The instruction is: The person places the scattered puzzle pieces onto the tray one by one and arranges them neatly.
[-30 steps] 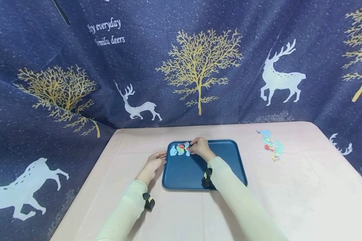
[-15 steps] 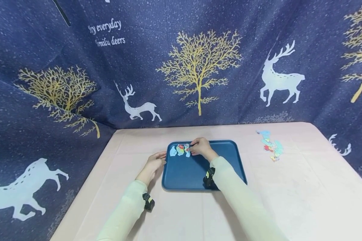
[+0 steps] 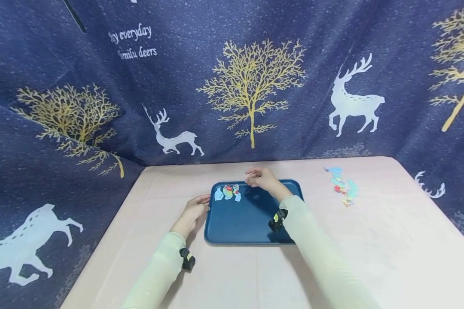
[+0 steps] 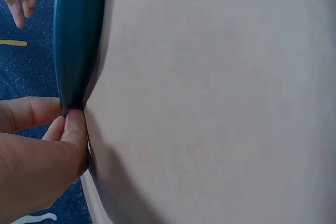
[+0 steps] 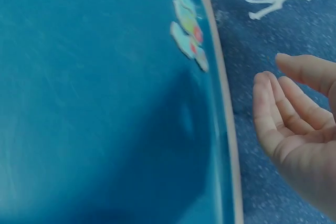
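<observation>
Dark blue backdrop (image 3: 201, 25), white deer and gold trees printed, hangs beyond both hands. Pale pink table (image 3: 402, 240) under everything. Blue tray (image 3: 236, 223) between the hands and below the right one. Right sleeve (image 3: 317, 244) blocks the head view of the tray's near-right corner. Left hand (image 3: 191, 213): grasping the tray at its left rim. Right hand (image 3: 264, 178): released, holding nothing, fingers loosely bent, over the far rim; its shadow lies on the tray. Heap of overlapping cutouts (image 3: 344, 189) on the table, well right of the right hand. Black unit on each wrist. Three colourful pieces (image 3: 227, 192) flat in the tray's far-left corner, just left of the right hand; blurred in right wrist view.
</observation>
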`<state>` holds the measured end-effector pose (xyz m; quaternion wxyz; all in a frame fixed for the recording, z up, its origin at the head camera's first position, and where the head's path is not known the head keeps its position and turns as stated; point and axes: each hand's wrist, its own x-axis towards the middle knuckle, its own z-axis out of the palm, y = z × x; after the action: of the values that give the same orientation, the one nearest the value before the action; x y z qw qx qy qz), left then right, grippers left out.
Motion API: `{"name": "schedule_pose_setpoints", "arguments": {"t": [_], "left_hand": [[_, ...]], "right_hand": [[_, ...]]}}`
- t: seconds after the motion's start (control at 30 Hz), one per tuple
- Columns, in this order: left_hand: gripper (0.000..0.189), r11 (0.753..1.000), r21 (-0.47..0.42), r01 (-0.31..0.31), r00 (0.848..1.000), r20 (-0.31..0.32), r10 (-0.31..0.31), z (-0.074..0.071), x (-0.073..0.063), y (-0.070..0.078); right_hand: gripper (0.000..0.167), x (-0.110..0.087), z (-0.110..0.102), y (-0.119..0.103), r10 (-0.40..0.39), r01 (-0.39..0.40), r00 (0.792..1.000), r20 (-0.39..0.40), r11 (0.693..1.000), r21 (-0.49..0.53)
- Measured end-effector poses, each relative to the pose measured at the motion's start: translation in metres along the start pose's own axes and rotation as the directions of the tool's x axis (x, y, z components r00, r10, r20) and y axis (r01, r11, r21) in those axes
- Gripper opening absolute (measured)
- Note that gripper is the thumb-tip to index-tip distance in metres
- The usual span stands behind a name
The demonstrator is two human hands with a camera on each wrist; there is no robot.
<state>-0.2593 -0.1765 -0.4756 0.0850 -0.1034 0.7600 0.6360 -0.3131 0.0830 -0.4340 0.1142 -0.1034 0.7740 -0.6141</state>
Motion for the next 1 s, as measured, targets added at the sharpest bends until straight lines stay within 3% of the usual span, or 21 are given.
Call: {"name": "schedule_pose_setpoints", "arguments": {"t": [0.27,0.43,0.7,1.0], "left_hand": [[0.057,1.0,-0.002,0.006,1.0,-0.01,-0.006,-0.005,0.0,0.001],[0.056,1.0,0.006,0.009,1.0,-0.01,-0.009,-0.008,-0.003,0.001],[0.055,1.0,0.011,0.0,1.0,0.008,0.0,-0.008,-0.004,0.001],[0.054,1.0,0.02,0.0,1.0,0.01,0.0,-0.003,0.0,-0.001]], "right_hand": [[0.034,-0.009,-0.032,-0.006,-0.079,0.071,0.992,-0.1,0.994,-0.082],[0.036,-0.018,-0.054,-0.005,-0.094,0.084,0.984,-0.151,0.994,-0.071],[0.04,-0.039,-0.101,0.012,-0.102,0.093,0.959,-0.266,0.995,-0.047],[0.045,-0.076,-0.162,0.035,-0.138,0.077,0.928,-0.347,0.98,-0.183]]}}
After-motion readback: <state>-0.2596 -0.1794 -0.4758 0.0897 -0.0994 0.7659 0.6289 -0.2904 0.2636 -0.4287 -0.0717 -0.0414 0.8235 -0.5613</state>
